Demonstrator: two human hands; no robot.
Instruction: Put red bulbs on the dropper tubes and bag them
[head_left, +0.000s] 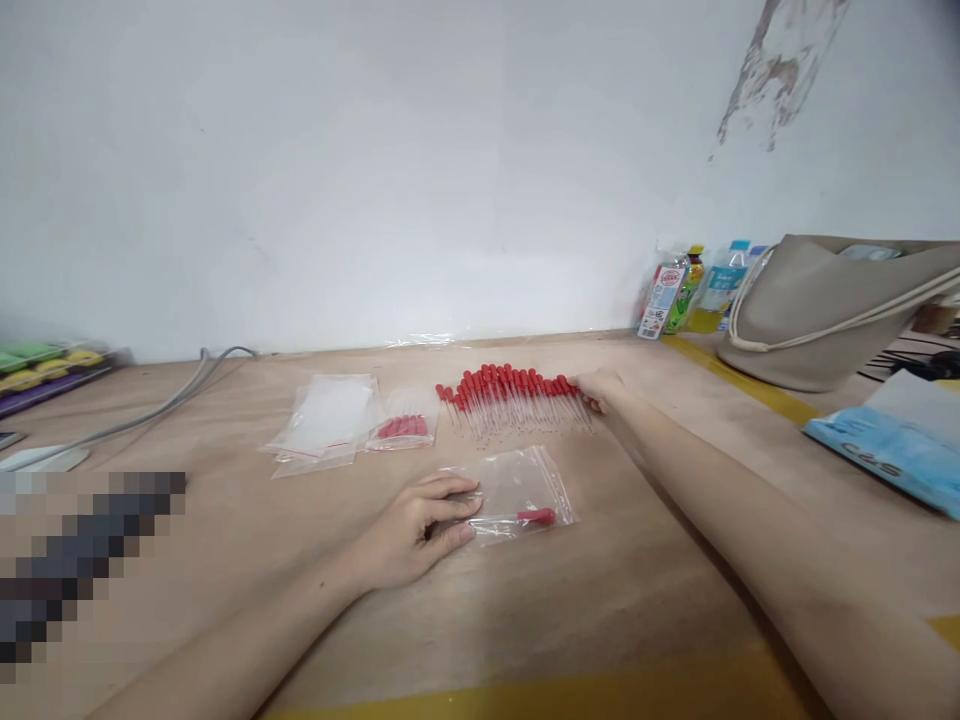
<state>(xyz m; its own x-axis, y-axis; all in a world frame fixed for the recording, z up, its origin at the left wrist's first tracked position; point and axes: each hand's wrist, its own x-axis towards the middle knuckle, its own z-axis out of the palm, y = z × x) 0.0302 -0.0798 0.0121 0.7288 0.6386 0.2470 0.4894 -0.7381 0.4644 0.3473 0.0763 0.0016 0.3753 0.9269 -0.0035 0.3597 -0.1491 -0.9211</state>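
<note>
A yellow stripe (525, 695) runs along the near edge of the wooden table (600, 600), and both bare forearms reach out over it. The left hand (416, 530) lies on the table with its fingers curled loosely, the fingertips pressing on the left edge of a small clear zip bag (517, 485); it pins the bag rather than gripping it. One red-capped dropper (536, 517) lies inside that bag, near its front edge.

Farther back, the right hand (600, 388) rests at the right end of a row of red-capped droppers (514, 395) spread side by side on the table, red bulbs away from the camera, clear stems toward it. Its fingers touch the rightmost droppers, but I cannot tell whether they have closed on any.

Left of the row lies a filled bag of droppers (405, 428), just beside a stack of empty clear bags (326, 420). A grey cable (172, 395) trails off to the left. At the wall on the right stand some drink bottles (690, 290), next to a beige bag (825, 310), with a blue packet (892, 450) nearer the camera.
</note>
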